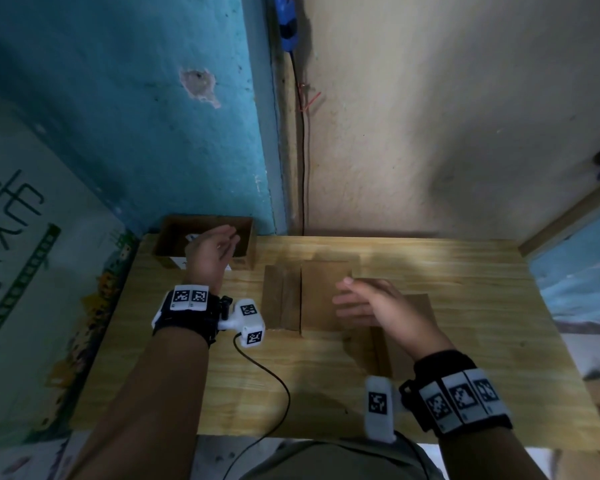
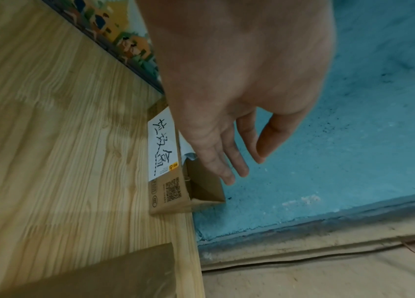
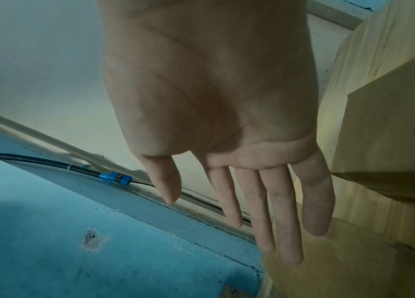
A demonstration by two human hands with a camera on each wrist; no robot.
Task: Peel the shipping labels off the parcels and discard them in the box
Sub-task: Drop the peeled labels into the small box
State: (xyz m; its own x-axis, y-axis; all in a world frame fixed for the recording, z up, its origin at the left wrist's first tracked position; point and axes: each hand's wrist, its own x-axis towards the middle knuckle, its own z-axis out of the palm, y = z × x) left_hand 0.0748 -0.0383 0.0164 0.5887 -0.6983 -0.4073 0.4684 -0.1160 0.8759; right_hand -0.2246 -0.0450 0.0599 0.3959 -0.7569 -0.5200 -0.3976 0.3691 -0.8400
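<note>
An open cardboard box (image 1: 246, 242) stands at the table's back left corner, with white paper (image 1: 192, 237) lying inside. My left hand (image 1: 212, 252) hovers over it, fingers loose and empty; the left wrist view shows the left hand (image 2: 242, 153) above the box (image 2: 203, 187), which bears a white handwritten label (image 2: 162, 147). Several brown parcels (image 1: 323, 299) lie flat in the table's middle. My right hand (image 1: 364, 303) floats above them, fingers straight, holding nothing. In the right wrist view the right hand (image 3: 252, 191) is spread beside a parcel (image 3: 392, 129).
The wooden table (image 1: 465, 289) sits against a blue wall (image 1: 136, 116) and a beige wall. A large printed carton (image 1: 32, 271) leans at the left. A black cable (image 1: 274, 386) runs from my left wrist device over the table's front edge.
</note>
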